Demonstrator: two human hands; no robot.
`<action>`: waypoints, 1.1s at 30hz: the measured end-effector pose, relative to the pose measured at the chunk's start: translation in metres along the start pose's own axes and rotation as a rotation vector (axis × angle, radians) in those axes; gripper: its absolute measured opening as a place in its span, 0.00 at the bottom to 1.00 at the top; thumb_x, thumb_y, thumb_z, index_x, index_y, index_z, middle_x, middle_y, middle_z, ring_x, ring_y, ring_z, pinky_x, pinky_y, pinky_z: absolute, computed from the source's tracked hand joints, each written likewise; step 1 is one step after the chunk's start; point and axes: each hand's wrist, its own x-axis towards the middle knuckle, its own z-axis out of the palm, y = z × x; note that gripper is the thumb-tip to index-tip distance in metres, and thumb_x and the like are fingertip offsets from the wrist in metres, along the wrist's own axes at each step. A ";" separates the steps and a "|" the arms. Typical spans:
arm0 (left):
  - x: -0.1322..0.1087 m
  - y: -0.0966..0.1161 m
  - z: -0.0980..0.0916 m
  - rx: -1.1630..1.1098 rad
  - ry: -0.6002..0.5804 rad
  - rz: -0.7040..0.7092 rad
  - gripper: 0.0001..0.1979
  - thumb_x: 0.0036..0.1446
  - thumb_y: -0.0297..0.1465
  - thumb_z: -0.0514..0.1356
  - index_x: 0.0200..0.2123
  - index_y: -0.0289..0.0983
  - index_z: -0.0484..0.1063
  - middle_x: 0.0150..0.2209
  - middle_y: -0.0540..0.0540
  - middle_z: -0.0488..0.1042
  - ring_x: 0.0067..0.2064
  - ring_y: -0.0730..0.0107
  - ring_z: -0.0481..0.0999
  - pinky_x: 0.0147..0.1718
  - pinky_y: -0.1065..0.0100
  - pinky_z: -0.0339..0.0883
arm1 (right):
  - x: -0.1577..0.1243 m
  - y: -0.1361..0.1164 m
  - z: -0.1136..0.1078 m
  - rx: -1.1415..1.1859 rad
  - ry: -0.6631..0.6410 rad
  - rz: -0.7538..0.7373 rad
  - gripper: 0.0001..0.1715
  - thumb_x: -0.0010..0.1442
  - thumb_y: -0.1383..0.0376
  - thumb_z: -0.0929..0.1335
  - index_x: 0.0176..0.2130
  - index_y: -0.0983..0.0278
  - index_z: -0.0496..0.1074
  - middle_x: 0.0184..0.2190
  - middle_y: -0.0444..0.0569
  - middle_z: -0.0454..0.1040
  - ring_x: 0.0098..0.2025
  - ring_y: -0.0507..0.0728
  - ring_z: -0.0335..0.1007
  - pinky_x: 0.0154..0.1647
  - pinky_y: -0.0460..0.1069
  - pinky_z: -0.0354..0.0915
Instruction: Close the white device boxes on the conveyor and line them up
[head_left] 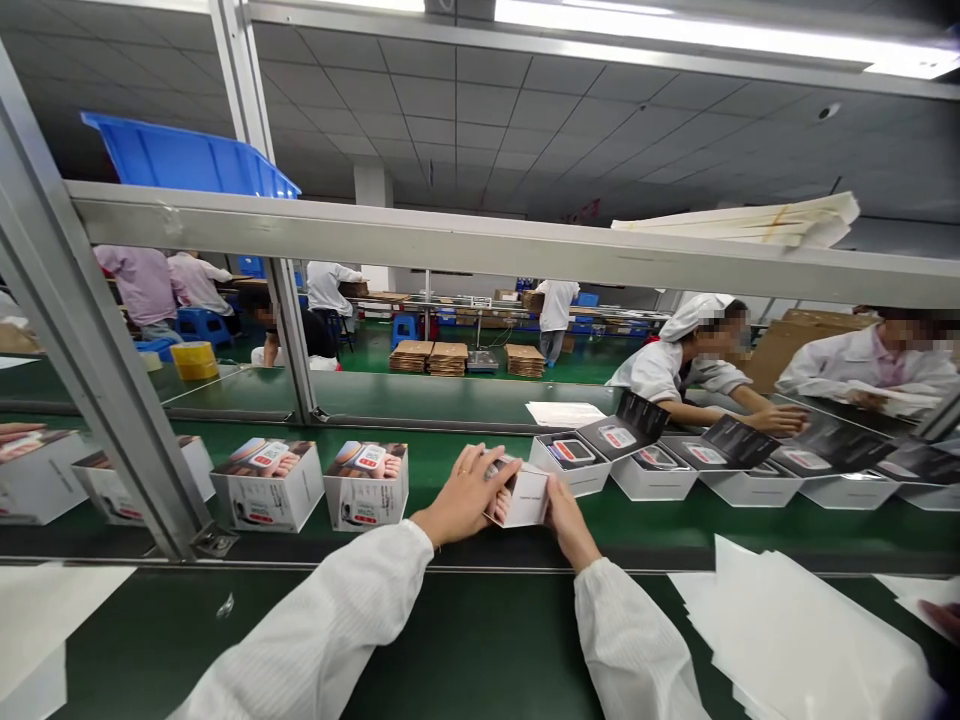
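Observation:
Between my two hands is a small white product box point(525, 497) with a printed lid, held over the green conveyor belt. My left hand point(466, 495) lies across its left side and top, fingers bent over the lid. On the right edge, my right hand point(568, 520) grips with its fingers mostly behind the box. Just to the right stands an open box point(574, 470), its dark lid tilted back and a device picture showing inside. Left of my hands, a closed box point(367, 487) with a picture of a hand on top sits on the belt.
More open boxes point(757, 480) line the belt at right; closed boxes point(268, 487) stand at left. A metal post point(112, 330) and crossbar point(480, 235) frame the line. White sheets point(810, 630) lie at front right. Co-workers point(690, 355) sit across the belt.

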 end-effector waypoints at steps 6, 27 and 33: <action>0.022 -0.028 -0.052 0.028 -0.210 -0.011 0.57 0.49 0.52 0.68 0.71 0.47 0.35 0.59 0.34 0.58 0.60 0.41 0.58 0.56 0.49 0.55 | 0.009 -0.007 -0.013 -0.291 0.329 0.009 0.28 0.57 0.46 0.62 0.44 0.62 0.76 0.38 0.55 0.78 0.40 0.64 0.74 0.40 0.56 0.68; 0.027 0.005 -0.046 0.061 0.034 -0.075 0.45 0.59 0.39 0.64 0.71 0.44 0.40 0.72 0.38 0.34 0.71 0.45 0.36 0.66 0.46 0.40 | 0.017 -0.008 -0.054 -0.614 0.546 -0.269 0.30 0.59 0.57 0.58 0.55 0.59 0.73 0.45 0.52 0.77 0.46 0.64 0.72 0.51 0.59 0.64; 0.061 0.005 0.026 -0.189 -0.087 -0.243 0.47 0.50 0.26 0.65 0.69 0.38 0.44 0.71 0.34 0.42 0.71 0.46 0.40 0.66 0.46 0.37 | 0.004 -0.001 -0.048 -0.584 0.303 -0.381 0.27 0.61 0.55 0.58 0.51 0.58 0.76 0.60 0.52 0.64 0.60 0.64 0.62 0.59 0.58 0.60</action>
